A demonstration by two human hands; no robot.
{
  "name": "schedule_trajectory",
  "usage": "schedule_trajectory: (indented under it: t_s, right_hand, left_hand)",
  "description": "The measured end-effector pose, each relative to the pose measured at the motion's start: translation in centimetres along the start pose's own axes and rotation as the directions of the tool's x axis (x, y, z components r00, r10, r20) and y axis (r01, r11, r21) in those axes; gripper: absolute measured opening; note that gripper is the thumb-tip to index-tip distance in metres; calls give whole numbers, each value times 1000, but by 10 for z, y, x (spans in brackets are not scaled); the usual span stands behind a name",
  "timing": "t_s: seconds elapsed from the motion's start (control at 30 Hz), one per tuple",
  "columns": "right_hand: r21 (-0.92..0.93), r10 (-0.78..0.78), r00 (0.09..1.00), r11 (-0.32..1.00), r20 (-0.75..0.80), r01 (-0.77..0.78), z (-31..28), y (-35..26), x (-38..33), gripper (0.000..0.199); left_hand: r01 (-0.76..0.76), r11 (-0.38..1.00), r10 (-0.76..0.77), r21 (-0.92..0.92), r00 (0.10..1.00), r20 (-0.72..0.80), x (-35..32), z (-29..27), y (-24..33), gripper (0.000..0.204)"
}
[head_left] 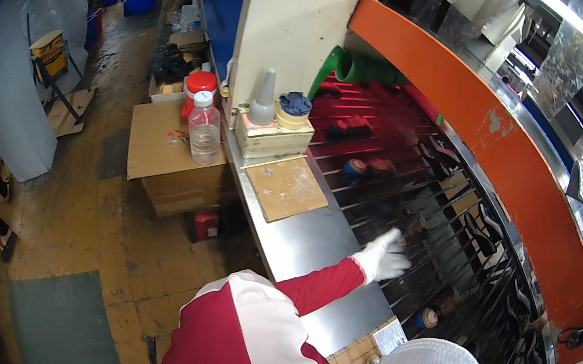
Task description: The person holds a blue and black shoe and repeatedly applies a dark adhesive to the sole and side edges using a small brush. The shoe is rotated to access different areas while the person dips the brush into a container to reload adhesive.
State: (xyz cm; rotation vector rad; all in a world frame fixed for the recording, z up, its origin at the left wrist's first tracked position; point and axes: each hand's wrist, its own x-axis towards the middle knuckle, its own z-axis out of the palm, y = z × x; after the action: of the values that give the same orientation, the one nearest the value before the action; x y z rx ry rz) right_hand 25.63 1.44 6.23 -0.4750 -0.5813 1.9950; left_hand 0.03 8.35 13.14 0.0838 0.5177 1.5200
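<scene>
A long slatted conveyor curves past a steel bench. A hooded co-worker in red and white stretches a white-gloved hand onto the slats, fingers loosely spread, beside a small dark piece. The wearer's own hands aren't visible.

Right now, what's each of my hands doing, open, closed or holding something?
Left hand: not in view.
Right hand: not in view.
Co-worker's white-gloved hand: open above the dark slatted metal conveyor.
</scene>
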Motion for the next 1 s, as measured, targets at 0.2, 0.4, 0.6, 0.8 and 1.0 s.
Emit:
schedule_trajectory:
  t_s: [0.2, 0.4, 0.6, 0.8, 1.0]
  right_hand:
    - [-1, -24, 999, 1000, -48, 24, 4, 5, -7, 27]
    - [31, -62, 995, 997, -79, 64, 1, 5, -18, 29]
    - [104, -67, 992, 992, -102, 78, -18, -10, -42, 32]
    - [231, 111, 991, 969, -73, -92, -31, -32, -20, 26]
    - [-875, -538, 836, 450, -106, 178, -9, -66, 41, 40]
  left_hand:
    - [-622, 777, 286, -95, 215, 934, -197, 108, 47, 49]
    - [-706, 423, 424, -568, -400, 813, -309, 144, 92, 39]
    - [-704, 257, 554, -663, -455, 698, -364, 136, 88, 28]
    - [-698, 335, 523, -633, -422, 741, -379, 137, 88, 18]
    - [-578, 811, 169, -88, 88, 982, -302, 94, 54, 33]
